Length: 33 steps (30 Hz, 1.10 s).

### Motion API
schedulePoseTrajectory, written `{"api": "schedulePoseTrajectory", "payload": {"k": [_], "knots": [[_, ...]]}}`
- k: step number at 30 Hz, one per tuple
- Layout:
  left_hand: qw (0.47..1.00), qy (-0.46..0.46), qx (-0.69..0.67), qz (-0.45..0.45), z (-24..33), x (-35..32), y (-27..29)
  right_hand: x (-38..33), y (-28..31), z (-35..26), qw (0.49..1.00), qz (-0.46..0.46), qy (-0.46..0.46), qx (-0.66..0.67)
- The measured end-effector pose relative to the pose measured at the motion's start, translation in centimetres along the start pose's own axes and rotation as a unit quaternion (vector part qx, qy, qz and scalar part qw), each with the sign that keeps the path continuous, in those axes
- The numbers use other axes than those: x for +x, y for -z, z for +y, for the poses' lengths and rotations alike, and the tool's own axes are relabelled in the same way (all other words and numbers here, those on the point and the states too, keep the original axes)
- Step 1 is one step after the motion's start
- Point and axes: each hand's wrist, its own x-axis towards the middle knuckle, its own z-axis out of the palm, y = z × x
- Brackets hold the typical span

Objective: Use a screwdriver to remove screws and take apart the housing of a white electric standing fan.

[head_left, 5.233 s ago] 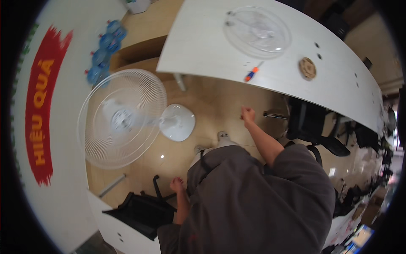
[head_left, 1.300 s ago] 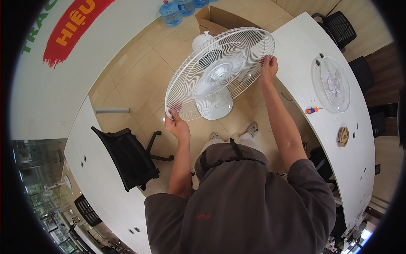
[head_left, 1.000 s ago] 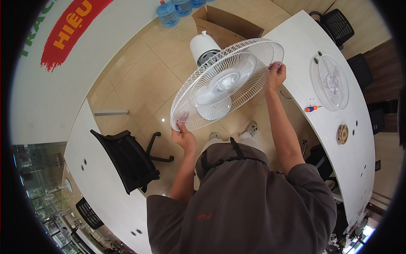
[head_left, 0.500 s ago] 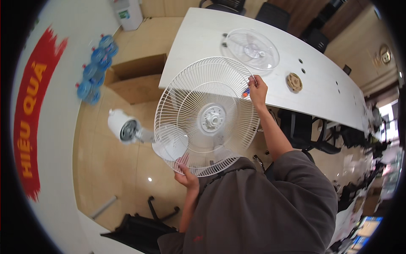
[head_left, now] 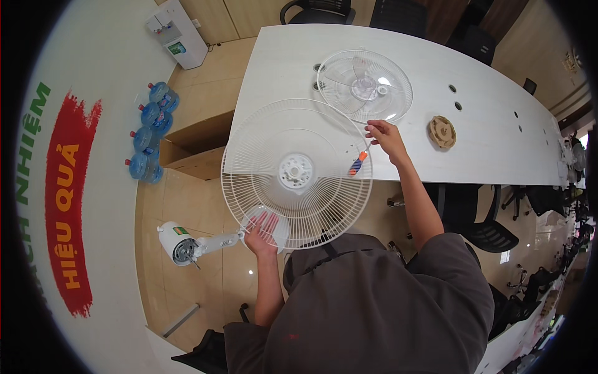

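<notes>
the white wire fan guard [head_left: 296, 173] is held up flat over the near edge of the long white table [head_left: 498, 112], part of it above the tabletop and part above the tan floor. the left hand [head_left: 260, 232] grips its lower rim, fingers spread against the wires and the thumb tucked under. the right hand [head_left: 386, 136] pinches the upper right rim between closed fingertips, its forearm reaching out over the table edge. through the wires shows a small screwdriver [head_left: 357, 164] with an orange and blue handle, lying on the table just beneath the guard. just beyond the guard, on the tabletop, sits a second guard with clear fan blades [head_left: 365, 85] inside it, and to the right of that, well clear of the hand, a round tan ring nut [head_left: 441, 131]. on the floor below the left hand lies the white fan motor and stand [head_left: 187, 245], on its side. further left a cardboard box [head_left: 187, 156] sits by a cluster of blue water bottles [head_left: 148, 140] against the wall
</notes>
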Motion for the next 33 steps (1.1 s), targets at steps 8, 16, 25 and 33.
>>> {"api": "schedulePoseTrajectory", "payload": {"k": [8, 16, 25, 33], "knots": [[0.994, -0.061, 0.019, 0.086, 2.3, 7.8, -3.4, 5.7, 3.0, 5.8, 0.991, 0.090, -0.096, -0.010], [0.992, -0.100, -0.009, 0.078, 5.4, 13.4, -11.9, 24.2, 2.9, 8.3, 0.882, 0.199, 0.062, -0.423], [0.999, -0.027, 0.033, 0.032, 5.2, 17.8, -17.9, 32.4, 0.4, 9.6, 0.794, 0.134, -0.321, -0.498], [0.999, -0.006, 0.040, -0.021, 4.8, 20.0, -21.0, 31.2, 2.4, 4.6, 0.825, 0.254, -0.311, -0.399]]}}
